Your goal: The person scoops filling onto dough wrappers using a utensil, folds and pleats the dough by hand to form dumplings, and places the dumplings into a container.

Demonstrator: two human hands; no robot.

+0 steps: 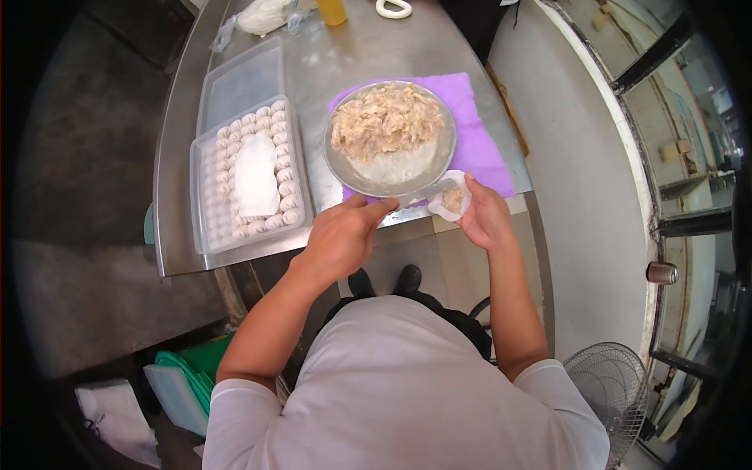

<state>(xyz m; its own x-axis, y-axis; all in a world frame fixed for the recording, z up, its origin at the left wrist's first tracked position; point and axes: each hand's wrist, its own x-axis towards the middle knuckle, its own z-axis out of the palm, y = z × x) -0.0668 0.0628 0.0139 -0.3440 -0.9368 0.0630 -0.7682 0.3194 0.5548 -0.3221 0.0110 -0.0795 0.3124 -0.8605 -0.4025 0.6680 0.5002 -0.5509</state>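
Observation:
My left hand (343, 233) is closed around the handle of a flat metal filling spatula (423, 193), whose blade reaches over to the dough wrapper. Cupped in the fingers of my right hand (487, 213) is the round white dough wrapper (440, 210), with a small lump of pale filling (453, 200) on it. Just beyond both hands stands a round metal bowl (329, 162), heaped with chopped, pale meat filling (384, 119) toward its far side. The bowl rests on a purple towel (479, 145).
Left of the bowl, a clear plastic box (205, 227) holds rows of pleated buns (286, 174) and a stack of white wrappers (256, 176). Its lid (241, 84) lies behind it on the steel table (313, 70). A fan (607, 392) stands at lower right.

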